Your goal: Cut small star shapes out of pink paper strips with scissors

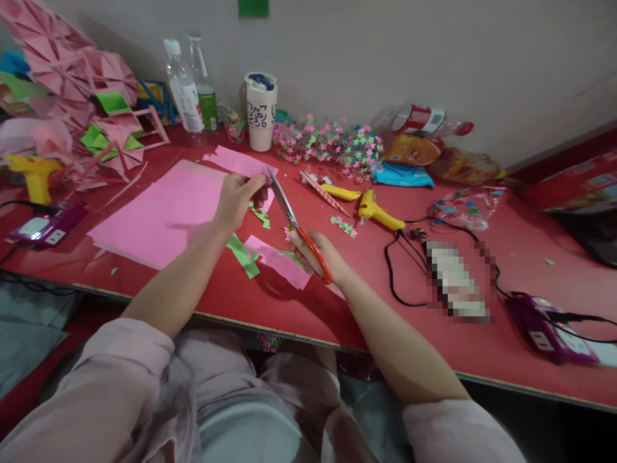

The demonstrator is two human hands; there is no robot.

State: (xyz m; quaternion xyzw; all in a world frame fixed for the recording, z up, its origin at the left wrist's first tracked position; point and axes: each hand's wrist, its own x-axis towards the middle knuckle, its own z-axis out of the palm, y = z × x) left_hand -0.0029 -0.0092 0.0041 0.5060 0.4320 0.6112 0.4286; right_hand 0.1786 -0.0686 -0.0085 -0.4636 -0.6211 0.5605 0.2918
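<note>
Scissors with orange handles [315, 254] are gripped in my right hand [313, 251], their blades pointing away and up to the left. My left hand [238, 196] is closed in a pinch on a small piece of pink paper [268, 181], right beside the blade tips. Whether the blades touch the paper, I cannot tell. Beneath my hands lie a cut pink paper strip [282, 265] and a green paper scrap [243, 256]. A stack of pink paper sheets [159, 212] is under my left forearm. Beyond my left hand rests a pink strip with drawn lines [236, 161].
Small green paper stars [343, 225], a yellow glue gun [380, 211] and a yellow cutter [341, 192] lie to the right. Bottles [186, 96] and a white cup [261, 116] stand by the wall. Black cables run to a purple power strip [549, 328].
</note>
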